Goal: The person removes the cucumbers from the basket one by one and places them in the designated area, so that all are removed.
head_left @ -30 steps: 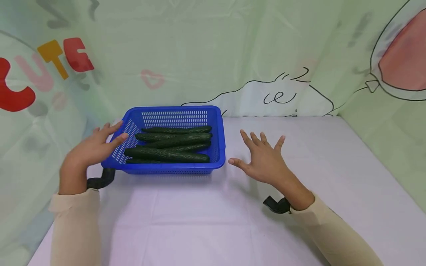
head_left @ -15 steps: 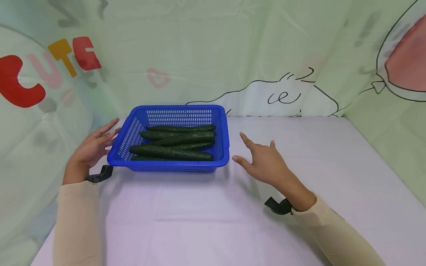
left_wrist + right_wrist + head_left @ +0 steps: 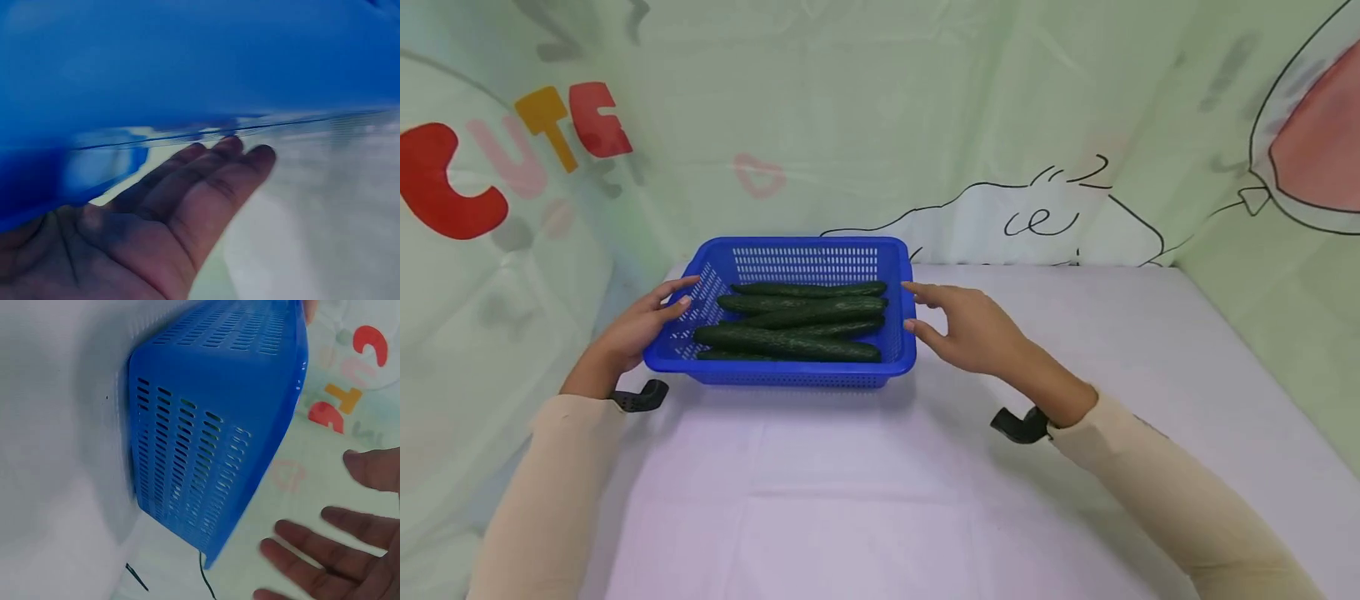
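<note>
A blue plastic basket (image 3: 775, 367) with slotted walls stands on the table, and several dark green cucumbers (image 3: 786, 343) lie lengthwise inside it. At the basket's left rim is my left hand (image 3: 632, 329), thumb and forefinger over the rim in the head view. The left wrist view shows the other fingers (image 3: 206, 197) nearly straight beneath the blue rim; whether they touch it is unclear. My right hand (image 3: 981, 329) is beside the right rim, thumb and forefinger reaching its edge. In the right wrist view its spread fingers (image 3: 319, 550) appear apart from the basket wall.
A pale lilac cloth covers the table (image 3: 850, 483). Behind and at the sides hangs a light green printed curtain (image 3: 865, 117) with coloured letters and a balloon drawing. A black wrist mount (image 3: 1022, 425) sits below the right hand, another (image 3: 642, 396) below the left.
My right hand has moved left and slightly away from me to the basket's right rim. My left hand dropped outside the left rim, then came back with thumb and forefinger over it.
</note>
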The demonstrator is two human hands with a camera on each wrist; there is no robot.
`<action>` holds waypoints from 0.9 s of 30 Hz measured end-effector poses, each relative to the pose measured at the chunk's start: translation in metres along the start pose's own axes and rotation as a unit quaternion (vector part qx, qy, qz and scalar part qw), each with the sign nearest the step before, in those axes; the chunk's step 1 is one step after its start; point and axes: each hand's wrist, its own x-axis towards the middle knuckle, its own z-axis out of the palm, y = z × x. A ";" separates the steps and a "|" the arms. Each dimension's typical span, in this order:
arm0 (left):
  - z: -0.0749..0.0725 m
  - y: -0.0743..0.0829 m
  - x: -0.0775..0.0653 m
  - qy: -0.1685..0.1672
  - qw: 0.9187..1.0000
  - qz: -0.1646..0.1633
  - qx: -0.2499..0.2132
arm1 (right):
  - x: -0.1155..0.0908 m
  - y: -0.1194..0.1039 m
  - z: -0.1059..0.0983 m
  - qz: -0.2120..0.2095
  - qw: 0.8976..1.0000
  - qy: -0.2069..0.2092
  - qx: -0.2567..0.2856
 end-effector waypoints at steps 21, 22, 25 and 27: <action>0.017 -0.001 0.016 0.069 0.997 0.003 0.040 | 0.093 -0.026 0.068 -0.039 0.982 -0.181 0.035; 0.017 -0.001 0.015 0.071 0.997 0.001 0.040 | 0.093 -0.027 0.071 -0.037 0.981 -0.188 0.026; 0.015 -0.003 0.014 0.077 0.996 0.001 0.045 | 0.094 -0.030 0.075 -0.025 0.979 -0.201 0.003; 0.014 -0.003 0.013 0.081 0.996 -0.001 0.049 | 0.095 -0.032 0.079 -0.020 0.979 -0.204 -0.014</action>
